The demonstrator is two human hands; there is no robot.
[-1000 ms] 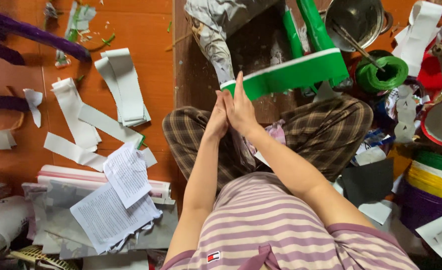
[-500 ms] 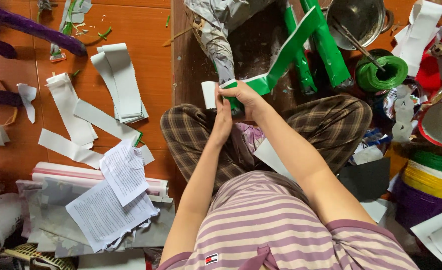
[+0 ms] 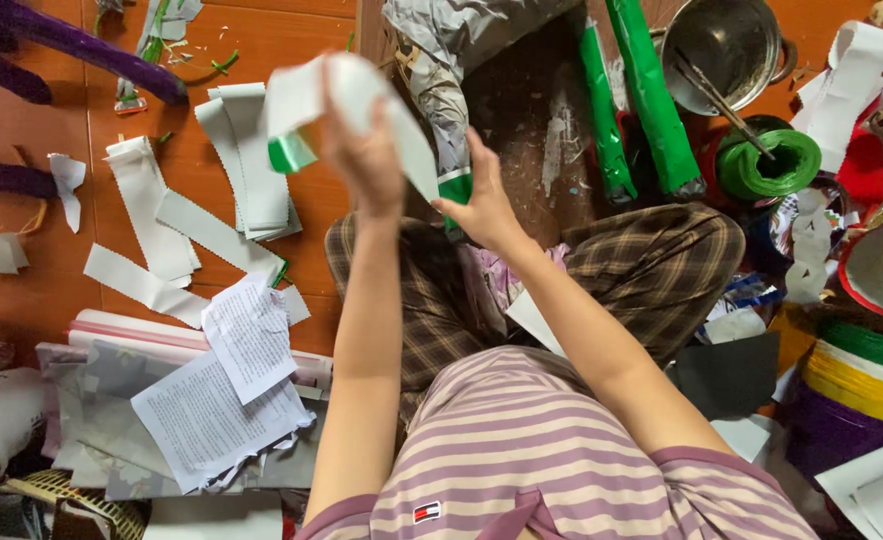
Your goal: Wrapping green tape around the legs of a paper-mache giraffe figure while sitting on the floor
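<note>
Left hand (image 3: 367,150) is raised, fingers closed on a white paper strip with a green end (image 3: 347,105), which arcs over the hand and comes down toward the right hand. I read the strip as blurred at its top. Right hand (image 3: 482,205) sits lower, just beside the left, thumb and fingers pinched on the strip's other end, where a short green tube piece (image 3: 455,190) shows; I cannot tell whether tube and strip are joined. Both hands hover above the lap, over brown checked trousers (image 3: 652,260).

On the orange floor (image 3: 302,40) to the left, cut white paper strips (image 3: 247,150) lie scattered, some stacked. Nearer the body, printed paper sheets (image 3: 217,410) rest on a grey pile. Ahead of the knees, two long green-wrapped rods (image 3: 652,100) lie side by side on a dark brown board (image 3: 532,110). Right of them stand a metal pot (image 3: 727,40) and a green coil of cord (image 3: 767,165), close together.
</note>
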